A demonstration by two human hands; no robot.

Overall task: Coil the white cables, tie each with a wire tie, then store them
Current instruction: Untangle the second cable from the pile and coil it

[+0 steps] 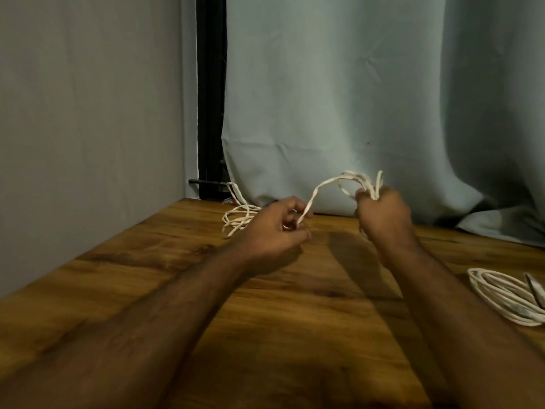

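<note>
Table (177,276) edge: coiled cable (507,296) partly cropped.

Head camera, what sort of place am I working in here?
Probably a room at home, not a workshop: a wooden table set in a corner, a plain grey wall on the left, and a pale curtain hanging behind it.

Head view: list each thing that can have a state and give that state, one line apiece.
Left hand: raised over the table, pinching the white cable.
Right hand: raised, gripping a bunch of loops.
White cable: partly coiled, arcing between both hands, its tail lying loose on the table.
Coiled cable: lying flat at the table's right edge; a tie cannot be told.
Wooden table: bearing both cables.
Curtain: drawn, its hem resting on the table.
</note>
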